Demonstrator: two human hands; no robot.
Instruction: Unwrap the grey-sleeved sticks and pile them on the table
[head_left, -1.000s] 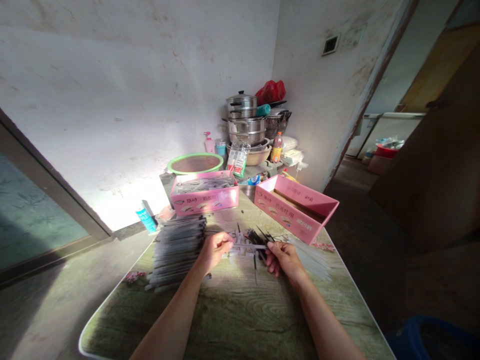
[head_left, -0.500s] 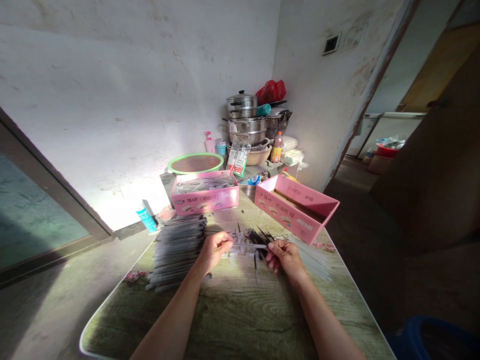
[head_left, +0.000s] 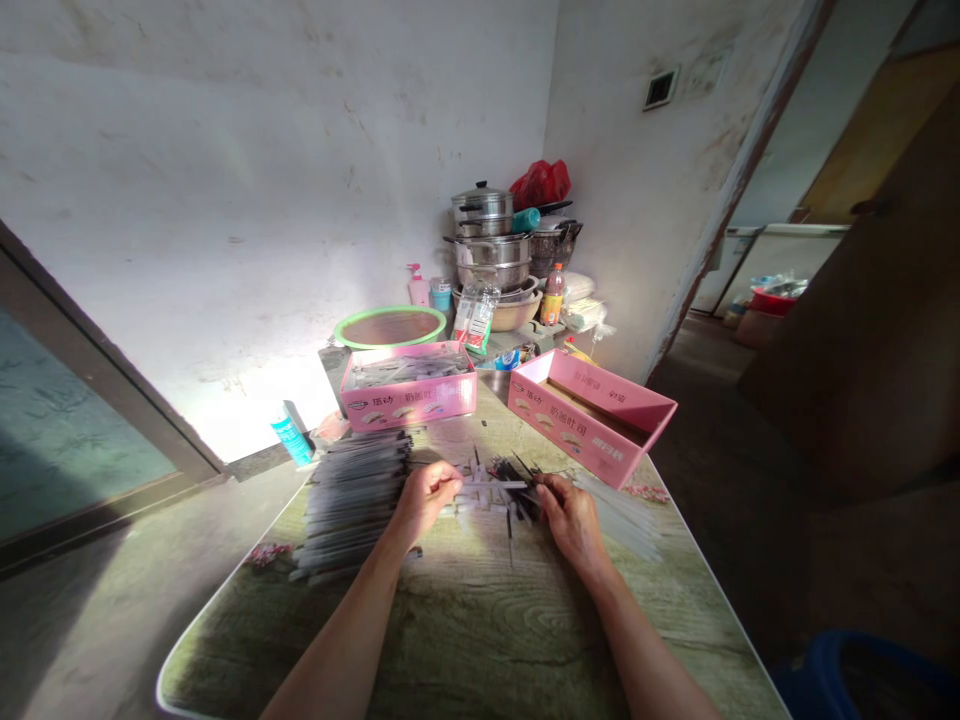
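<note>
My left hand [head_left: 424, 497] is closed around one end of a thin clear packet [head_left: 487, 487] with a dark stick inside, held level above the table [head_left: 480, 620]. Over a loose heap of dark sticks [head_left: 517, 478], my right hand [head_left: 568, 515] pinches with curled fingers; whether it grips the packet's other end or a stick I cannot tell. A big stack of filled packets [head_left: 352, 497] lies just left of my left hand. Clear empty sleeves [head_left: 622, 520] lie to the right of my right hand.
Two pink cardboard boxes stand at the table's far side, one [head_left: 409, 383] full of packets, the other [head_left: 592, 412] tilted and open. Behind them are a green basin [head_left: 390, 326], stacked metal pots [head_left: 491, 240] and bottles. A blue bin [head_left: 862, 680] is at lower right.
My right hand has moved slightly forward and left onto the heap of dark sticks. The packet has risen a little with my left hand.
</note>
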